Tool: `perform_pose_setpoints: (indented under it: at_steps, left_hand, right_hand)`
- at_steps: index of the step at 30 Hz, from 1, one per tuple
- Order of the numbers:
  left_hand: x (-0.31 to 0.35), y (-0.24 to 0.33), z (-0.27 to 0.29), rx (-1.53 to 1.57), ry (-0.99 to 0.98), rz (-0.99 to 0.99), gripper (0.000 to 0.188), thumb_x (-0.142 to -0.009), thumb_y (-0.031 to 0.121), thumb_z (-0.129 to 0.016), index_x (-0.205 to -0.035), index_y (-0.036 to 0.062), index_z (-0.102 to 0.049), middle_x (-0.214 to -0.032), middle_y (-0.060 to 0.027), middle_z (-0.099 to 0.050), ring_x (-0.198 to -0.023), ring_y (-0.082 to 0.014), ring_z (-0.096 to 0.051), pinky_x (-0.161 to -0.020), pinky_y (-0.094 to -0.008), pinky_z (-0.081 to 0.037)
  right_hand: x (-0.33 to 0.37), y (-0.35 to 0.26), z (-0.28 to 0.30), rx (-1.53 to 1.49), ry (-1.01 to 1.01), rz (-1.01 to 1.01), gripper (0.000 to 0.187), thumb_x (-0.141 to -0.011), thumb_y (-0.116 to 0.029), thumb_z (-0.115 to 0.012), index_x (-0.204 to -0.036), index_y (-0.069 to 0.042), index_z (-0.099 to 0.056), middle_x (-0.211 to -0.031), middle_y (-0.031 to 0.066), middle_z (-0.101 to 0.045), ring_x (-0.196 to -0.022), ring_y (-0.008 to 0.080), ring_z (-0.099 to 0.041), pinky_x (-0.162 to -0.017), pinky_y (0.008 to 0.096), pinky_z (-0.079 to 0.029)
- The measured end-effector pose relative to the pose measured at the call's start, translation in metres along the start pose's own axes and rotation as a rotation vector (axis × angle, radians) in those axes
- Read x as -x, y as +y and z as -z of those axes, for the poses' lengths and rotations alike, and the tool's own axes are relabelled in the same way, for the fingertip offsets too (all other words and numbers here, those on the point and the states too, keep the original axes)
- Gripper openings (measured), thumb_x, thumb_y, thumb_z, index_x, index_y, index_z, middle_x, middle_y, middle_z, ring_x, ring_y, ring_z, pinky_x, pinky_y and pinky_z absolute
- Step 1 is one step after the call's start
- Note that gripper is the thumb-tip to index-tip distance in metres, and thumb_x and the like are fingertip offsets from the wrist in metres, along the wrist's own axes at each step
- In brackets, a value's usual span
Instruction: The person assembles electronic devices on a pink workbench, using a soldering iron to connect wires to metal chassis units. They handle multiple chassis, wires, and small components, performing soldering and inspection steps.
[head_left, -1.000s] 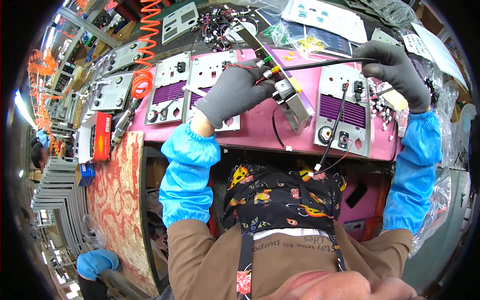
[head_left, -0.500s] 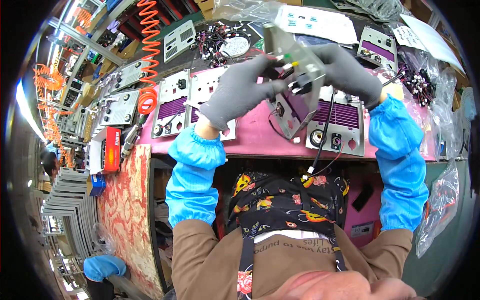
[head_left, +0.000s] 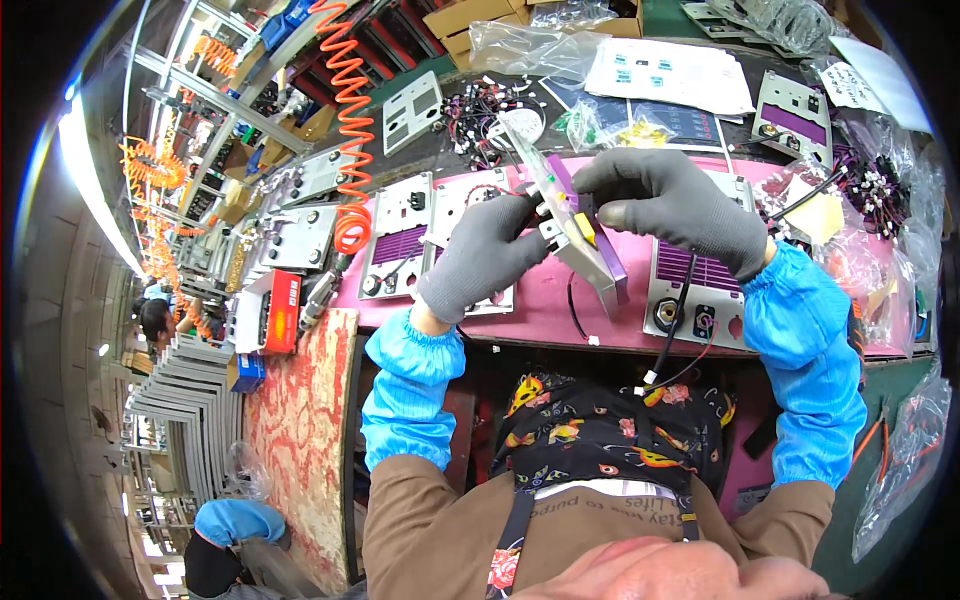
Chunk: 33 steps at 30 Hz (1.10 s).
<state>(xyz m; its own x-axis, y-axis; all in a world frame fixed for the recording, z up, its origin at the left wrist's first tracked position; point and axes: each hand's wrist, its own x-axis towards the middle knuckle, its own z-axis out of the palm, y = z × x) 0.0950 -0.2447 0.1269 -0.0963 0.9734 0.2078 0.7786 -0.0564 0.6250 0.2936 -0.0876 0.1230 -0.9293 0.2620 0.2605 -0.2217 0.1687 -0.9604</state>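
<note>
While tilted edge-on, grey-purple panel (head_left: 580,235) between gloved hands.

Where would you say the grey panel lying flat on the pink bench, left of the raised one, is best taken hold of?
Take the flat grey panel by its left and right long edges, coming from above. It lies face up on the pink bench, and its purple strip and knobs fill the middle, so the bare side margins probably suit a grip best. The left hand is nearest it; both that and the right hand hold the raised panel.
</note>
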Motion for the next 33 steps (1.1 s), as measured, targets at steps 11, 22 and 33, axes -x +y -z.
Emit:
perform_pose_setpoints:
  at_steps: [11, 22, 33]
  left_hand:
    - [0.007, 0.031, 0.000, 0.215, 0.055, 0.144, 0.026, -0.092, 0.017, -0.063, -0.107, -0.0040, -0.067, -0.077, -0.0081, -0.066, -0.070, -0.0115, -0.059, -0.063, -0.0304, -0.049]
    - [0.015, 0.021, -0.010, 0.100, 0.116, 0.161, 0.029, -0.086, 0.007, -0.068, -0.114, -0.0018, -0.065, -0.098, -0.0132, -0.071, -0.092, -0.0194, -0.069, -0.079, -0.0323, -0.054]
    - [0.014, 0.026, -0.017, 0.310, 0.205, 0.245, 0.029, -0.084, 0.005, -0.068, -0.112, -0.0020, -0.065, -0.099, -0.0092, -0.072, -0.091, -0.0138, -0.067, -0.081, -0.0306, -0.053]
  right_hand:
    - [0.000, 0.003, -0.005, 0.070, 0.051, 0.033, 0.042, -0.085, 0.006, -0.060, -0.126, 0.000, -0.059, -0.107, 0.0074, -0.065, -0.103, 0.0136, -0.061, -0.093, 0.0290, -0.049]
    - [-0.008, 0.003, -0.007, 0.141, 0.043, 0.055, 0.038, -0.086, 0.005, -0.061, -0.123, -0.002, -0.062, -0.111, 0.0090, -0.066, -0.103, 0.0150, -0.062, -0.091, 0.0298, -0.051]
    - [-0.010, 0.012, -0.017, 0.149, 0.165, 0.176, 0.039, -0.080, 0.009, -0.064, -0.117, -0.003, -0.066, -0.107, 0.0091, -0.068, -0.098, 0.0153, -0.065, -0.085, 0.0300, -0.052]
